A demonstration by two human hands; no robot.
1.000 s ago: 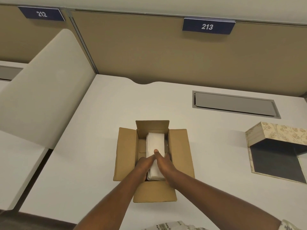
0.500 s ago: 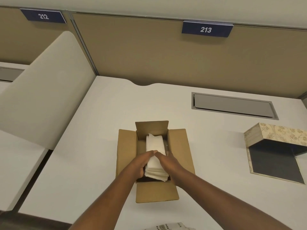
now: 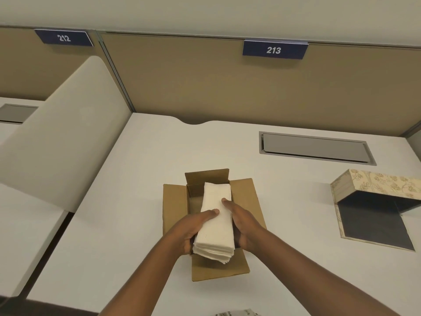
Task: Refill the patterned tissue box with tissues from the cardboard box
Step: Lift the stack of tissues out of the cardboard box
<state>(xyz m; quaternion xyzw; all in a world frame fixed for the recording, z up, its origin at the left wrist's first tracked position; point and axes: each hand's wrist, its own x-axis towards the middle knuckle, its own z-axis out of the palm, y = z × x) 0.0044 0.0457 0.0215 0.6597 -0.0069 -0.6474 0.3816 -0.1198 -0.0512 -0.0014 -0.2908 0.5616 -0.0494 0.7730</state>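
Observation:
An open cardboard box (image 3: 175,201) sits in the middle of the white desk, its flaps spread out. Above it I hold a thick stack of white tissues (image 3: 216,220), lifted partly out of the box. My left hand (image 3: 193,226) grips the stack's left side and my right hand (image 3: 243,222) grips its right side, thumbs on top. The patterned tissue box (image 3: 376,181) lies at the far right with its lid raised, showing a dark inside (image 3: 373,224).
A grey cable hatch (image 3: 316,148) is set into the desk behind the boxes. A beige divider panel (image 3: 57,137) stands to the left, and a tan partition wall with plates 212 and 213 runs along the back. A patterned item (image 3: 237,313) peeks in at the bottom edge.
Both hands have closed around the tissue stack and raised it up out of the cardboard box toward me.

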